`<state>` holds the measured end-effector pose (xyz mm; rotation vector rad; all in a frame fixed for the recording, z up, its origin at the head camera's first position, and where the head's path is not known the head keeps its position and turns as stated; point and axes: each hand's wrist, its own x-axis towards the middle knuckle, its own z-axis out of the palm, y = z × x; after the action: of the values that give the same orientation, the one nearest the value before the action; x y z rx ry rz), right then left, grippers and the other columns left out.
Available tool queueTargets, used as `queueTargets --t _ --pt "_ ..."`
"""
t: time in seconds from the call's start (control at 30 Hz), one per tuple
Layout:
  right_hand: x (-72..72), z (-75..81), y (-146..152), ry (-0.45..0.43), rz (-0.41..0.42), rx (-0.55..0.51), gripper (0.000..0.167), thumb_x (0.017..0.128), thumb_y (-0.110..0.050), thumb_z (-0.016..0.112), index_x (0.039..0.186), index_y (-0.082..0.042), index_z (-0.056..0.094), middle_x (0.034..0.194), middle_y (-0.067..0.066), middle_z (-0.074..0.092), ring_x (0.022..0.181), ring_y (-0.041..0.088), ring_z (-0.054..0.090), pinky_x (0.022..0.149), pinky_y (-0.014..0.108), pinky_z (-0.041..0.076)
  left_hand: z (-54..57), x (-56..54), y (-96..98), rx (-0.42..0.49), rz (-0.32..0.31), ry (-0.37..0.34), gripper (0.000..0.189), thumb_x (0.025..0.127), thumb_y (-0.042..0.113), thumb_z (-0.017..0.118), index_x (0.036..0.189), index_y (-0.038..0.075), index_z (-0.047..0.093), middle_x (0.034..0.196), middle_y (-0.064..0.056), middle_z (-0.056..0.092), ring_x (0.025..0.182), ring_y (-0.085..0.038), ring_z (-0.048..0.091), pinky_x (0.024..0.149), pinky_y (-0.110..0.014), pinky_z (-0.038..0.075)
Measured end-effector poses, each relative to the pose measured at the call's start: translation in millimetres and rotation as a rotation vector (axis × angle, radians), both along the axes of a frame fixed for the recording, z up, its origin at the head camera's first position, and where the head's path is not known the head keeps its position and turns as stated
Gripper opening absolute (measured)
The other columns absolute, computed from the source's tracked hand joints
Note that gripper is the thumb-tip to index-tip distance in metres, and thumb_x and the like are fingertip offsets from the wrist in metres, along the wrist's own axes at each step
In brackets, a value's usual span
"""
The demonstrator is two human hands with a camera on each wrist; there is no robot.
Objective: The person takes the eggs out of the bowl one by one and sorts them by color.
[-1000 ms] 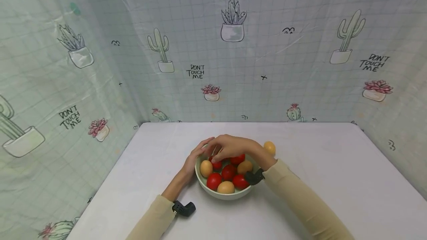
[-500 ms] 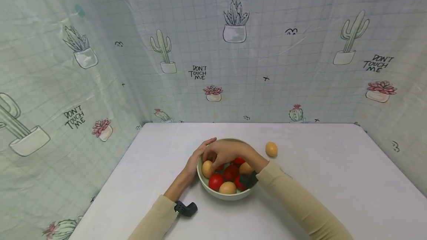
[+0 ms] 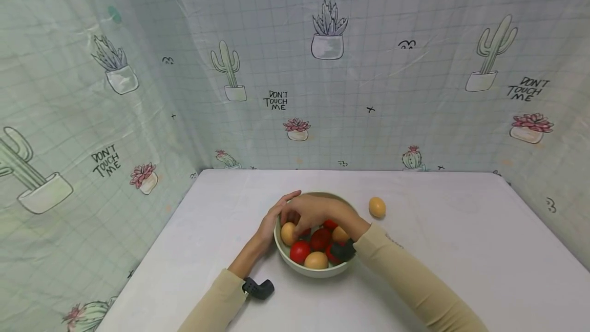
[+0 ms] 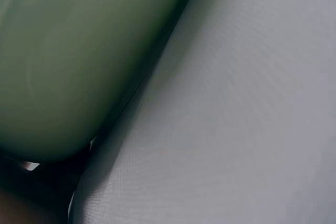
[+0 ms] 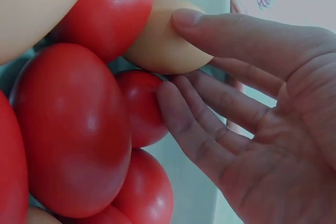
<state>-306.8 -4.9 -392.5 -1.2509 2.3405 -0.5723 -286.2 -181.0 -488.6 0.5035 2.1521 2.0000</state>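
Note:
A pale green bowl (image 3: 317, 273) on the table holds several red and tan eggs. My right hand (image 3: 313, 210) reaches into its left side and pinches a tan egg (image 3: 288, 233). In the right wrist view the thumb (image 5: 187, 19) lies on that tan egg (image 5: 163, 40), with the fingers behind and below it; one fingertip is against a small red egg (image 5: 140, 109). My left hand (image 3: 269, 223) rests along the bowl's outer left side with its fingers extended toward the far rim. The left wrist view shows mostly the bowl's wall (image 4: 79, 66); most of that hand is hidden there.
A single yellow-tan egg (image 3: 377, 207) lies on the white table (image 3: 442, 240), to the right of the bowl and toward the back. Cactus-print cloth (image 3: 258, 132) hangs behind the table and along both sides. A black wrist camera (image 3: 258, 288) is strapped to the left forearm.
My right hand has come down and slightly left in the bowl, from above a red egg onto the tan egg. My left hand keeps its place against the bowl. The whole view has shifted slightly.

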Motion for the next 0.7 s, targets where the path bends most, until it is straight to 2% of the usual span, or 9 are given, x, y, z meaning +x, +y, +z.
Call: queueTargets --t 0.13,0.27,0.37,0.5,0.7 --pt "-1.8 -0.6 5.5 0.001 -0.018 -0.014 0.03 0.084 -0.017 0.085 0.11 -0.023 0.071 0.1 -0.012 0.069 0.092 0.005 0.063 0.085 0.022 0.054 1.1 -0.3 0.5 -0.008 -0.008 0.007 0.056 0.109 0.027 0.018 0.16 0.013 0.037 0.167 -0.003 0.038 0.157 -0.026 0.03 0.13 -0.051 0.017" --pt "-1.8 4.5 14.0 -0.024 -0.033 -0.057 0.03 0.086 -0.015 0.082 0.112 -0.024 0.071 0.104 -0.012 0.07 0.098 0.006 0.064 0.092 0.026 0.055 0.8 -0.7 0.1 0.006 -0.007 -0.005 0.055 0.11 0.03 0.018 0.159 0.018 0.039 0.166 -0.002 0.038 0.157 -0.026 0.03 0.131 -0.05 0.017" --pt "-2.2 10.0 22.1 -0.054 -0.015 -0.126 0.03 0.087 -0.009 0.079 0.114 -0.02 0.071 0.109 -0.008 0.072 0.105 0.01 0.066 0.1 0.034 0.056 -0.2 -0.6 -0.5 -0.001 0.012 -0.015 0.053 0.111 0.033 0.018 0.156 0.021 0.044 0.165 -0.001 0.041 0.156 -0.023 0.031 0.131 -0.048 0.017" --pt "-3.4 16.7 35.5 -0.077 -0.007 -0.21 0.034 0.089 -0.004 0.076 0.121 -0.013 0.071 0.113 -0.003 0.073 0.109 0.016 0.068 0.102 0.043 0.057 -1.7 0.6 -0.9 -0.035 0.038 -0.019 0.054 0.111 0.037 0.018 0.155 0.021 0.045 0.164 -0.002 0.042 0.155 -0.024 0.032 0.13 -0.048 0.019" --pt "-2.7 27.0 57.7 -0.061 -0.064 -0.269 0.031 0.089 -0.005 0.076 0.118 -0.012 0.072 0.117 0.002 0.073 0.111 0.021 0.071 0.098 0.04 0.06 -1.2 1.5 0.7 -0.005 0.027 -0.041 0.053 0.111 0.037 0.02 0.157 0.022 0.042 0.166 -0.001 0.039 0.156 -0.026 0.032 0.13 -0.049 0.019"
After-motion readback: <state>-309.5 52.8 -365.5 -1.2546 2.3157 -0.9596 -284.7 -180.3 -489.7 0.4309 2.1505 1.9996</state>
